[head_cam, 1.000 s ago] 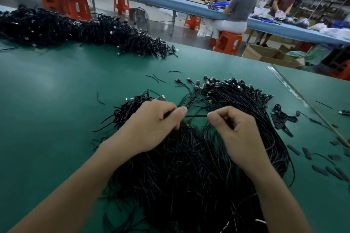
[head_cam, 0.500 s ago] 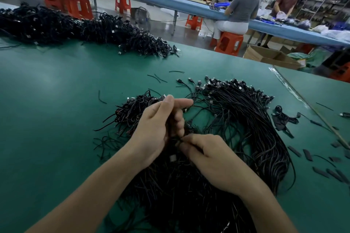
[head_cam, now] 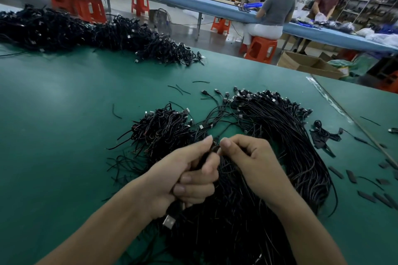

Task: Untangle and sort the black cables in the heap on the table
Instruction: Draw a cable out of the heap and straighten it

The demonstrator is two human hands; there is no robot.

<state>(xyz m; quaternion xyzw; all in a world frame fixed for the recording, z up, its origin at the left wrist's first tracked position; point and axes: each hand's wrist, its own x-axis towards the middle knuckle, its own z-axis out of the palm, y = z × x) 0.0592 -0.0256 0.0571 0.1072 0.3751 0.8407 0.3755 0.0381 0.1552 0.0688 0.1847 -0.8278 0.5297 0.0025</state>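
Your left hand [head_cam: 187,180] is fisted round a black cable [head_cam: 203,160] just above the middle of the heap [head_cam: 237,232]; a USB plug [head_cam: 169,220] pokes out under the fist. Your right hand [head_cam: 252,163] pinches the cable at the top with thumb and forefinger, other fingers curled, just beside your left thumb tip. The heap lies on the green table [head_cam: 53,135]. A combed bundle [head_cam: 290,135] curves along the heap's right side, and a smaller knot [head_cam: 163,129] sits at its far left. Loose black strips [head_cam: 351,176] lie right of the heap.
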